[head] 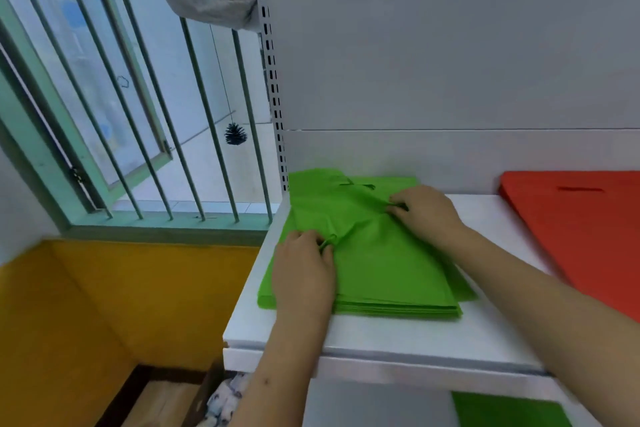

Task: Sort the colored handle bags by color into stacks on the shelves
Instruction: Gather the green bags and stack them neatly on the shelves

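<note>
A stack of green handle bags (381, 270) lies on the left part of the white shelf (398, 340). My left hand (303, 274) rests on the stack's left side and pinches a fold of the top green bag near its edge. My right hand (424, 213) pinches the same bag's crumpled fabric further back, toward the handle end. A stack of red handle bags (581, 229) lies flat at the right of the same shelf, with its handle slot facing the back wall.
Another green bag (502, 409) shows on the shelf below. The slotted shelf upright (273, 80) stands at the left rear. A barred window (121, 97) and a yellow wall (104, 305) are to the left, with a hanging pinecone (235, 133).
</note>
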`<action>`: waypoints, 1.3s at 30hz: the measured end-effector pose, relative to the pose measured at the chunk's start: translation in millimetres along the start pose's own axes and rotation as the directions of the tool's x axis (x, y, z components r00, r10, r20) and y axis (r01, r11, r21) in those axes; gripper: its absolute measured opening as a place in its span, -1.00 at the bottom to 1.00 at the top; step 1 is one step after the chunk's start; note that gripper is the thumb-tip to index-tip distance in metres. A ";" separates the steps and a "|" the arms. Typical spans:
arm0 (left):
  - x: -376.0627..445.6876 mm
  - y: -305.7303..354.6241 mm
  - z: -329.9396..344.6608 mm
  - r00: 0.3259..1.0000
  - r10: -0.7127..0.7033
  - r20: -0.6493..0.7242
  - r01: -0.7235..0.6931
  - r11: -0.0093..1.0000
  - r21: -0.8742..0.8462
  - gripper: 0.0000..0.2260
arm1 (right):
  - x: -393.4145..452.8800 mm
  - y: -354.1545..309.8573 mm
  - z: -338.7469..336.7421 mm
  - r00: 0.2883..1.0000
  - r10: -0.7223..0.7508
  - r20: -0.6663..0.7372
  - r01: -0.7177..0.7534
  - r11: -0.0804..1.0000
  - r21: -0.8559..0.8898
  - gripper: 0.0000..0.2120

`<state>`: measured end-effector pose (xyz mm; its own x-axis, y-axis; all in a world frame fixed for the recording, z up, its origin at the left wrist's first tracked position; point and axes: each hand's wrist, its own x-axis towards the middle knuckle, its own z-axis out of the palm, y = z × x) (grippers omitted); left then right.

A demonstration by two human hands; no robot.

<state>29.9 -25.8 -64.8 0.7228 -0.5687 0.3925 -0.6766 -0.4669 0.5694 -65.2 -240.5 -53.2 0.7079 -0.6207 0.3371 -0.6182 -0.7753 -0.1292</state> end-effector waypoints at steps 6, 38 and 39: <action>-13.1 17.8 -33.5 0.989 0.074 0.129 -0.029 0.945 -0.325 -0.95 | -47.6 9.7 -65.9 0.996 0.053 -0.067 -0.039 0.980 0.195 -0.72; -345.5 157.7 222.9 0.420 0.036 0.907 0.590 0.748 -0.303 -0.33 | -500.6 302.0 -32.9 0.416 0.899 0.141 -0.566 0.135 0.813 -0.77; -350.8 150.9 232.2 0.383 -0.002 0.924 0.601 0.760 -0.248 -0.37 | -501.4 309.7 -21.4 0.445 0.880 0.165 -0.594 0.152 0.790 -0.73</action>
<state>-358.4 -54.0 -284.3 0.1486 -0.8426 -0.5177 -0.0448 -0.5287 0.8476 -618.9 -166.9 -242.3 -0.1729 -0.9779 -0.1179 -0.2450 0.1586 -0.9565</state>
